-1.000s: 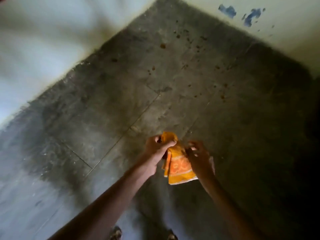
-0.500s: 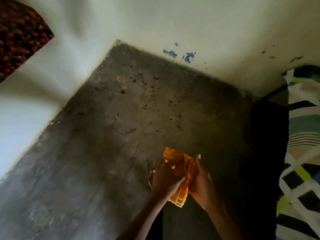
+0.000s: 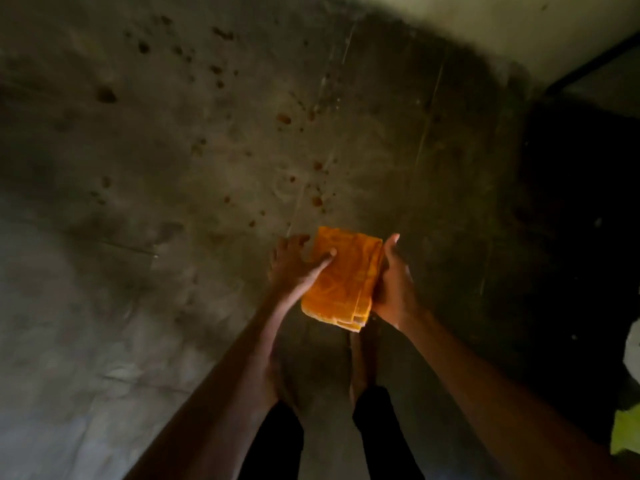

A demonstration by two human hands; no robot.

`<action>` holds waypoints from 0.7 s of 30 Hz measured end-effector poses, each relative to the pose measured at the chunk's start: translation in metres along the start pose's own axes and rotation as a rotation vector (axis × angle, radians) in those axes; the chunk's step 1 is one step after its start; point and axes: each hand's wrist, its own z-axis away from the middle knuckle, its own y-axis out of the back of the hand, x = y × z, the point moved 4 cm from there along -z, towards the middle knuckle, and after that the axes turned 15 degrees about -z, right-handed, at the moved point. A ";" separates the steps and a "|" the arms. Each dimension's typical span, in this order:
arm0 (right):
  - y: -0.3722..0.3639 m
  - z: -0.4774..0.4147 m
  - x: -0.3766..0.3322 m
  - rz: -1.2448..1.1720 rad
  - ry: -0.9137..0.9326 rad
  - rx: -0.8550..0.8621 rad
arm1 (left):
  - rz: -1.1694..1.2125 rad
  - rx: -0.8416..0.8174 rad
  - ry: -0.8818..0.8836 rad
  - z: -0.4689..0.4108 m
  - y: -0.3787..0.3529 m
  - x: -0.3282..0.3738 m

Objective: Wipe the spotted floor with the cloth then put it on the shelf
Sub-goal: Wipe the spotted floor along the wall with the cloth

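Closest to the camera are the person's two legs in dark trousers, standing on the floor. Both arms reach out in front.

A second ago the orange cloth hung loose and floppy from the hands. Then it was bunched up. Now it is folded into a neat, thick pad. It is held up in the air between the two hands, above the floor and not touching it.

The left hand grips the cloth's left side, with its thumb lying flat on top. The right hand holds the right edge, thumb pointing up. Its fingers are tucked under the cloth, so I cannot see them.

Just past the cloth are the brown spots, and more are scattered farther away. They all look unwiped. So I think the folding is done and the wiping comes next.

Farthest off is the pale wall. I see no shelf here.
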 end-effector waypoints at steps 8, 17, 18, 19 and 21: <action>0.082 -0.212 0.016 0.121 0.140 0.004 | 0.171 0.004 -0.040 -0.137 -0.116 -0.040; 0.099 -0.299 -0.019 0.483 0.675 0.296 | 0.430 0.110 -0.296 -0.219 -0.163 -0.010; 0.098 -0.300 -0.025 0.520 0.709 0.306 | 0.403 0.134 -0.311 -0.225 -0.161 -0.009; 0.098 -0.304 -0.032 0.561 0.728 0.323 | 0.380 0.167 -0.320 -0.230 -0.158 -0.007; 0.101 -0.314 -0.041 0.584 0.694 0.329 | 0.355 0.222 -0.332 -0.242 -0.157 -0.006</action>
